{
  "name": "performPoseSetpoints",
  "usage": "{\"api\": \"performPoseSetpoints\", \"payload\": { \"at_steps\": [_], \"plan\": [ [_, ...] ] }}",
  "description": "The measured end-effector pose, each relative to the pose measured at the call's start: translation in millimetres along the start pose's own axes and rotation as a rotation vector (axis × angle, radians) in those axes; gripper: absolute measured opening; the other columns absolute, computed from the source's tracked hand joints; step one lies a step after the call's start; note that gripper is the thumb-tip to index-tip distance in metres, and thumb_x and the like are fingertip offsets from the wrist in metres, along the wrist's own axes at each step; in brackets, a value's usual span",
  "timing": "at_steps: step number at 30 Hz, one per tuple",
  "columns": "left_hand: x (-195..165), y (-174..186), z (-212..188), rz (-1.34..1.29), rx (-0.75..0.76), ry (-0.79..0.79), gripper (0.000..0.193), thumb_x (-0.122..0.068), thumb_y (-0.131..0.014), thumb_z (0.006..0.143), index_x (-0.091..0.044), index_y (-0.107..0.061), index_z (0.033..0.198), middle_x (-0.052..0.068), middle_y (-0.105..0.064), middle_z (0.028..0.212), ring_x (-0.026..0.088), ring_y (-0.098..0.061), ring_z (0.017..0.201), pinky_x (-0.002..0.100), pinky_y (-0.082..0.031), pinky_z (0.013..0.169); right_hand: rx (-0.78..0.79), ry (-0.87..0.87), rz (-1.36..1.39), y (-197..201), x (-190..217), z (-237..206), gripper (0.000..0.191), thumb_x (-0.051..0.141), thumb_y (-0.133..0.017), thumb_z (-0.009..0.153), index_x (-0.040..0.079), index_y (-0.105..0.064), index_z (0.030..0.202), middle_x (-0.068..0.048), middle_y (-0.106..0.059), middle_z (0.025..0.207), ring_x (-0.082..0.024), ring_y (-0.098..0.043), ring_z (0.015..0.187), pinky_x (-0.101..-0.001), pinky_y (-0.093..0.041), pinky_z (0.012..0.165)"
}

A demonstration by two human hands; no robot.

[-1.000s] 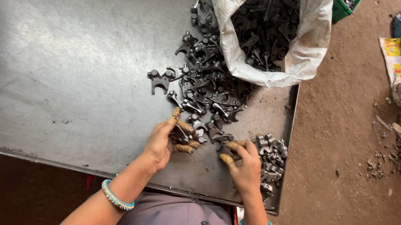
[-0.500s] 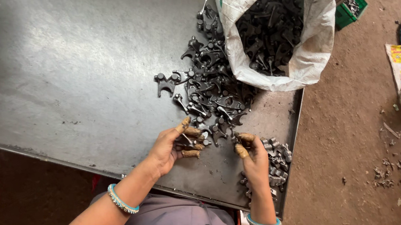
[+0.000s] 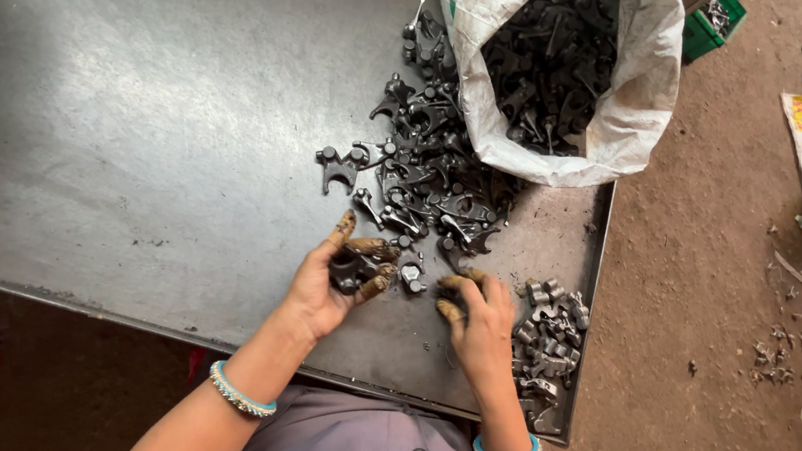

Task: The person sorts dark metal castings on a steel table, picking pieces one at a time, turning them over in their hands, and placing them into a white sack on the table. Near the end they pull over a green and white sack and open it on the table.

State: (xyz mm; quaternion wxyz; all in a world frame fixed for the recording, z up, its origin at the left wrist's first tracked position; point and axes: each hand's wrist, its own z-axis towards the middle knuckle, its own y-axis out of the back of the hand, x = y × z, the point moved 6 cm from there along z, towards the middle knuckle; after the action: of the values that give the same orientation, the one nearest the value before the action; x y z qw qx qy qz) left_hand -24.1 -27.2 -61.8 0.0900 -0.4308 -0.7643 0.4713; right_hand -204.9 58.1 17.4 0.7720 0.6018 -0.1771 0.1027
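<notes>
Hands work at the near edge of a grey steel table [image 3: 109, 138], both with stained, taped-looking fingertips. Compared with a second ago, the left hand [image 3: 327, 284] has stayed curled around a dark metal part [image 3: 346, 270], thumb up and fingers hooked under it, while the right hand [image 3: 481, 322] has come back from the sorted heap [image 3: 546, 345] of lighter grey pieces at the table's near right corner and now sits between that heap and the loose pile of black forged parts [image 3: 431, 177]. Its fingers are bent down and pressed onto something small on the table, though whether it pinches a piece cannot be told. Judging by that shift, one piece seems to have gone to the corner heap and the right hand is back at the pile's edge for another. A single small part [image 3: 413, 276] lies just beside the left fingers. Behind the pile, a white woven sack [image 3: 611, 121] stands open, full of the same black parts. Blue beaded bangles [image 3: 239, 390] circle both wrists.
</notes>
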Motion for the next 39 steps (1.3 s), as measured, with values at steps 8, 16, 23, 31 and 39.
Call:
{"api": "performPoseSetpoints", "payload": {
  "at_steps": [8,16,23,31,39],
  "plan": [
    [11,-9,1,0.108,0.044,0.017,0.053,-0.051,-0.054,0.098,-0.007,-0.072,0.119,0.011,-0.077,0.103,0.024,-0.075,0.093,0.047,-0.065,0.080,0.032,-0.294,0.964,-15,-53,4,0.036,0.005,-0.063,0.095,0.007,-0.064,0.131,-0.007,-0.071,0.116,-0.017,-0.066,0.102,-0.0307,-0.053,0.085],
    [23,-6,-3,0.092,0.004,0.065,0.051,-0.055,-0.056,0.100,-0.011,-0.073,0.119,0.009,-0.079,0.101,0.019,-0.075,0.082,0.037,-0.058,0.061,0.117,-0.209,0.399,-9,15,26,0.035,0.015,-0.080,0.084,0.008,-0.071,0.117,-0.010,-0.068,0.103,-0.020,-0.067,0.090,-0.0311,-0.057,0.076],
    [-10,4,-5,0.275,-0.062,-0.003,0.036,-0.040,-0.060,0.098,-0.013,-0.074,0.118,0.011,-0.079,0.095,0.019,-0.074,0.071,0.034,-0.061,0.052,-0.087,0.101,-0.013,-26,19,-5,0.027,0.017,-0.083,0.074,0.012,-0.071,0.098,-0.009,-0.067,0.097,-0.028,-0.062,0.089,-0.0402,-0.053,0.075],
    [38,-8,2,0.355,0.016,0.209,0.043,-0.043,-0.060,0.097,-0.012,-0.062,0.127,0.014,-0.080,0.094,0.020,-0.075,0.066,0.035,-0.059,0.048,0.011,-0.803,1.580,-49,-126,-36,0.016,0.019,-0.071,0.096,0.007,-0.065,0.105,-0.001,-0.068,0.084,-0.014,-0.061,0.069,-0.0321,-0.050,0.060],
    [50,-23,-5,0.315,0.104,0.219,0.046,-0.047,-0.059,0.097,-0.014,-0.070,0.126,0.009,-0.079,0.094,0.020,-0.076,0.073,0.035,-0.061,0.050,0.124,-0.657,1.442,-29,-91,-24,0.026,0.025,-0.068,0.099,0.003,-0.071,0.113,-0.004,-0.069,0.087,-0.013,-0.059,0.070,-0.0270,-0.046,0.058]
  ]
}}
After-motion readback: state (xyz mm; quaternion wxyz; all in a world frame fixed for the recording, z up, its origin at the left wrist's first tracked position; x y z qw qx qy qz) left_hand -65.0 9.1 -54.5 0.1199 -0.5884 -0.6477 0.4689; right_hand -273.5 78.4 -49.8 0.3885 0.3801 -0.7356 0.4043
